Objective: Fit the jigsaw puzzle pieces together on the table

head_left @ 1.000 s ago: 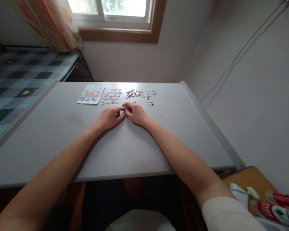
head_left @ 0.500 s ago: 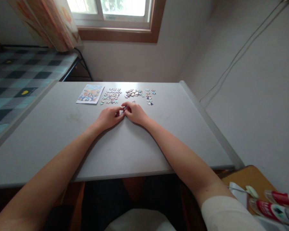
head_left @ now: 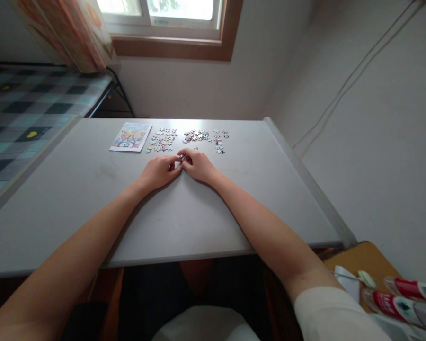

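My left hand (head_left: pixel 159 170) and my right hand (head_left: pixel 198 165) meet over the middle of the white table (head_left: pixel 184 218). Between their fingertips sit small jigsaw pieces (head_left: pixel 182 157), partly covered by the fingers; how many is too small to tell. Both hands are closed in a pinch on them. Just beyond lie rows of loose jigsaw pieces (head_left: pixel 163 140), a heaped pile of pieces (head_left: pixel 197 136) and a short column of pieces (head_left: pixel 219 142). One single piece (head_left: pixel 196 148) rests right behind my right hand. Left of the rows is a printed picture sheet (head_left: pixel 130 137).
A bed with a checked cover (head_left: pixel 35 104) stands to the left, beside a curtain (head_left: pixel 74 38). At the lower right a wooden stool (head_left: pixel 364 255) bears bottles with red labels (head_left: pixel 390 303). A wall with a hanging cable (head_left: pixel 341 92) borders the table's right side.
The view has shifted slightly. Both hands stay together at the same spot, with the pieces between their fingertips.
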`<action>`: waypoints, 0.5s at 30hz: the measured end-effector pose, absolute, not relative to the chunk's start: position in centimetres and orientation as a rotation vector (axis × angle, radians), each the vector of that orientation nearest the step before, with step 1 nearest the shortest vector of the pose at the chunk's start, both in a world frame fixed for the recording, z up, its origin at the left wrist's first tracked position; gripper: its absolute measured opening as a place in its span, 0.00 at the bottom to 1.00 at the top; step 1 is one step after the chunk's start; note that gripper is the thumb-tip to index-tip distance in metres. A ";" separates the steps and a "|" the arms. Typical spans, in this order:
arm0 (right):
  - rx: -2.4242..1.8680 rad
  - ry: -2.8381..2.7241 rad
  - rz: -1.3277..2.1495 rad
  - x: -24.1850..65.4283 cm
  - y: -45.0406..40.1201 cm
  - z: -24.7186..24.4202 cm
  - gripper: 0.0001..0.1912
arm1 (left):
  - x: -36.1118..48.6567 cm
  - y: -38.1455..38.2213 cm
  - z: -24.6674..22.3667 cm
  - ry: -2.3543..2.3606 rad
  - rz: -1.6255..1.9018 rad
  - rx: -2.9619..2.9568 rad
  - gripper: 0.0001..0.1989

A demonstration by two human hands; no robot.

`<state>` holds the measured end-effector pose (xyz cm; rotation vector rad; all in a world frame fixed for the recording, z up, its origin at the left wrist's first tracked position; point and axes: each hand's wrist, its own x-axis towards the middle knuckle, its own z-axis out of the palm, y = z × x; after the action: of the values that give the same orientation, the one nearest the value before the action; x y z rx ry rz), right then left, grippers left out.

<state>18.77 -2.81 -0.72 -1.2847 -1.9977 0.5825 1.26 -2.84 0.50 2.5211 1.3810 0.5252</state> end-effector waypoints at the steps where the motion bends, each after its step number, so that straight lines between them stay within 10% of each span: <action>1: -1.285 -1.999 0.583 18.8 -2.8 -0.7 0.18 | 1.3 -2.8 0.5 1.379 0.527 2.521 0.18; 15: -1.283 -1.998 0.589 18.8 -2.8 -0.8 0.18 | 1.2 -2.7 0.3 1.383 0.525 2.532 0.19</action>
<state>18.78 -2.80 -0.75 -1.2831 -1.9983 0.5895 1.24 -2.72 0.33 2.5323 1.3828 0.5245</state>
